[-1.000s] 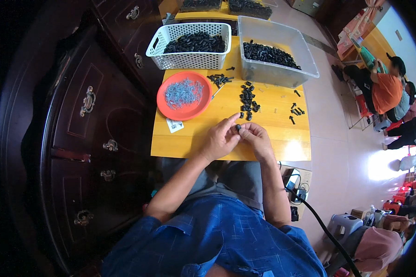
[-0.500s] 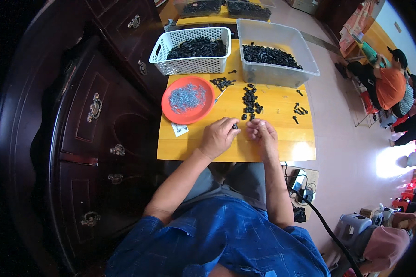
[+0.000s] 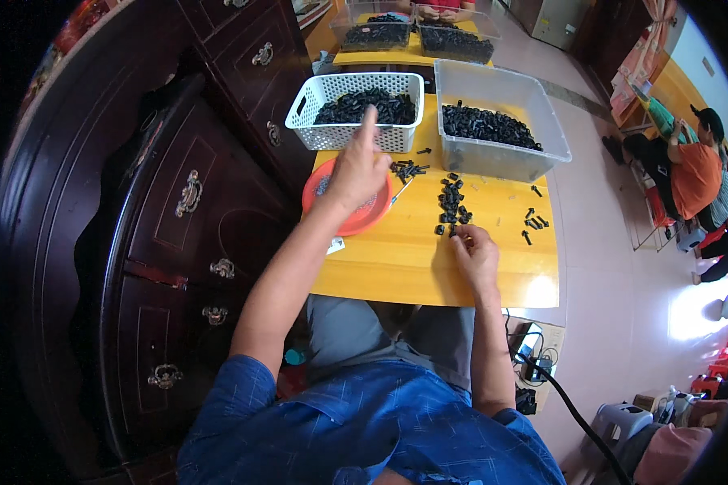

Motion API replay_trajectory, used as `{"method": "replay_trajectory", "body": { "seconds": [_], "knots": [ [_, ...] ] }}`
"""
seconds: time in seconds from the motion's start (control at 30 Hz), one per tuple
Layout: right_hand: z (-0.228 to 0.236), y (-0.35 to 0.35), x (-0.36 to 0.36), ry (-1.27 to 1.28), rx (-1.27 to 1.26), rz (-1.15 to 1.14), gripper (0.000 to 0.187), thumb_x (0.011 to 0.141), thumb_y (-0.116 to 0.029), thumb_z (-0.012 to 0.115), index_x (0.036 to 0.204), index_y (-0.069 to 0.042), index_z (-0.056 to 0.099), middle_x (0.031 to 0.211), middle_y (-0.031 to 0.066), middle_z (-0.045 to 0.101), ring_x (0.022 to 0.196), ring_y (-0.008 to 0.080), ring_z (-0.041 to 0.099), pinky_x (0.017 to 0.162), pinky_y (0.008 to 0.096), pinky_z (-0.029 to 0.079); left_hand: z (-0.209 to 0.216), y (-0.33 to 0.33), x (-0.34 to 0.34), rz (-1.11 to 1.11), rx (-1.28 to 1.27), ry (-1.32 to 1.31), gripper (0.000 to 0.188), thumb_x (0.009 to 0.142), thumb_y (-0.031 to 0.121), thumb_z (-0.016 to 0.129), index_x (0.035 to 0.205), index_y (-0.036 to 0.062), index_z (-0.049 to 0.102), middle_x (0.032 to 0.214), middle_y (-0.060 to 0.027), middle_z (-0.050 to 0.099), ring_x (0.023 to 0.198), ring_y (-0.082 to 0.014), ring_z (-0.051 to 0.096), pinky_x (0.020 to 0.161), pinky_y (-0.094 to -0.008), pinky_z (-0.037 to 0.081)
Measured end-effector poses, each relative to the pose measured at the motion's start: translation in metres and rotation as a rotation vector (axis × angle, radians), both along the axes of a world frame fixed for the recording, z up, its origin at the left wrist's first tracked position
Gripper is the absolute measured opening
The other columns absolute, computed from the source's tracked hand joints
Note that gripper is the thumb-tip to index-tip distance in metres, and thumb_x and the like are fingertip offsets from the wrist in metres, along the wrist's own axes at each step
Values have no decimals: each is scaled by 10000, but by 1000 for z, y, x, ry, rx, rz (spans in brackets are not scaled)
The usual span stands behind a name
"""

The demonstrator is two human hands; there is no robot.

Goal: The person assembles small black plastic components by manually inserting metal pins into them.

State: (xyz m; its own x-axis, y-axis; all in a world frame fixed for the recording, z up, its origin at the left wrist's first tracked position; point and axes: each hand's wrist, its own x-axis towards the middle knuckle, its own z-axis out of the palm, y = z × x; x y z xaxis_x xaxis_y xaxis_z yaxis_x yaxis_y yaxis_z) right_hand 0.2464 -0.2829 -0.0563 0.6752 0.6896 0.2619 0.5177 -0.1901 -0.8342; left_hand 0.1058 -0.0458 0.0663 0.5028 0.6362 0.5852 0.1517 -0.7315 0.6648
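Observation:
My left hand [image 3: 360, 167] reaches over the red plate [image 3: 309, 212], its index finger stretched toward the white perforated basket [image 3: 299, 133] of black plastic parts. Nothing shows in its visible fingers; some of the others are hidden behind the hand. Thin silvery pieces [image 3: 323, 185] lie on the plate, mostly covered by my left hand and wrist. Lower on the yellow table, my right hand [image 3: 477, 257] pinches a small black plastic part [image 3: 454, 231] at the near end of a loose row of short black parts [image 3: 450, 198].
A clear bin [image 3: 505, 166] of black parts stands right of the basket. Black pin-like pieces lie in a small pile [image 3: 407, 170] and at the table's right [image 3: 535, 220]. A dark wooden cabinet [image 3: 218, 186] borders the left. Across the far table, another person's hands [image 3: 441, 14] show.
My left hand has moved from the table's front, where it held a small black part, up over the plate toward the basket. My right hand has closed on a part in the row.

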Motion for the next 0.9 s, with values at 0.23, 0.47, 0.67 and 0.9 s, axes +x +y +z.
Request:
{"method": "replay_trajectory", "body": {
  "seconds": [0.23, 0.47, 0.67, 0.9],
  "knots": [
    [3, 6, 0, -208, -74, -56, 191, 829, -133, 758, 993, -56, 697, 899, 149, 679, 788, 334, 683, 718, 420, 552, -52, -36, -20, -230, -165, 236, 373, 904, 67, 650, 1269, 10, 603, 994, -176, 710, 836, -316, 714, 738, -402, 566],
    [3, 15, 2, -229, -145, -119, 237, 823, -151, 787, 1020, -63, 690, 867, 133, 677, 760, 294, 683, 699, 397, 549, -124, -105, -31, -264, -169, 169, 192, 887, 58, 659, 1072, 8, 678, 915, -153, 702, 851, -322, 706, 742, -410, 562],
    [0, 20, -3, -313, -198, -157, 213, 837, -189, 756, 992, -64, 682, 937, 162, 690, 824, 381, 694, 711, 471, 562, -122, -108, -37, -248, -136, 162, 175, 896, 32, 653, 1062, -12, 685, 904, -153, 697, 824, -301, 702, 736, -380, 554],
    [-1, 11, -8, -403, -280, -159, 127, 923, -184, 654, 960, -62, 654, 941, 178, 669, 823, 407, 688, 704, 497, 563, -127, -111, -40, -264, -167, 103, 171, 899, 39, 654, 1060, -11, 679, 880, -153, 687, 806, -303, 696, 727, -386, 550]
  ]
}}
